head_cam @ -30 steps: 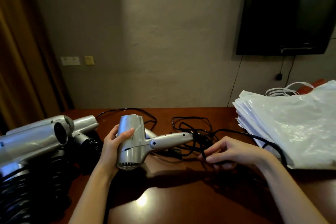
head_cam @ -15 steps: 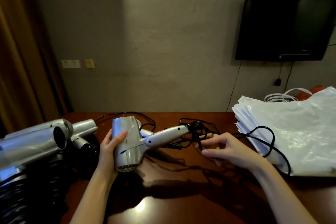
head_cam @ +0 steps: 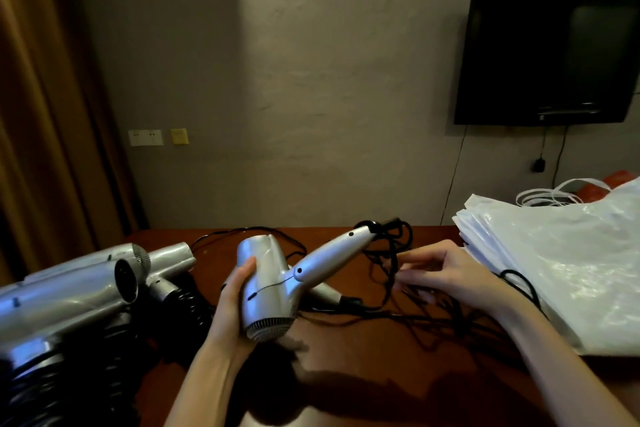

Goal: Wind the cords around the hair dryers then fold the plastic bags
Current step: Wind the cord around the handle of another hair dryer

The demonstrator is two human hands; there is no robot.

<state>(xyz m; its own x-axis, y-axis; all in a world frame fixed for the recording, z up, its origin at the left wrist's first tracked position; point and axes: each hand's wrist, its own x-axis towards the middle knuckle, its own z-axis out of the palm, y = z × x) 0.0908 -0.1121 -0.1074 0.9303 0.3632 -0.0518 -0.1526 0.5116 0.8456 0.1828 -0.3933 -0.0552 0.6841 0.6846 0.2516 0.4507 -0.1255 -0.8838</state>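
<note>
My left hand (head_cam: 232,302) wraps the barrel of the silver plastic hair dryer (head_cam: 273,284), lifted off the dark wooden table (head_cam: 363,367); it seems rigid, smooth, likely slippery, so the barrel is my firm hold. My right hand (head_cam: 450,274) pinches the thin black cord (head_cam: 388,253), limp and tangled beside the handle end; it should wind best fed taut. The stacked white plastic bags (head_cam: 561,263) lie unfolded at right

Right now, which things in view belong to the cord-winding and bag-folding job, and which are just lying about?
Part of the job:
hair dryer held by the left hand
its black cord, loose and tangled, at the right hand
other hair dryers on the left
stack of plastic bags

Just lying about:
television
wall switches
curtain
</note>
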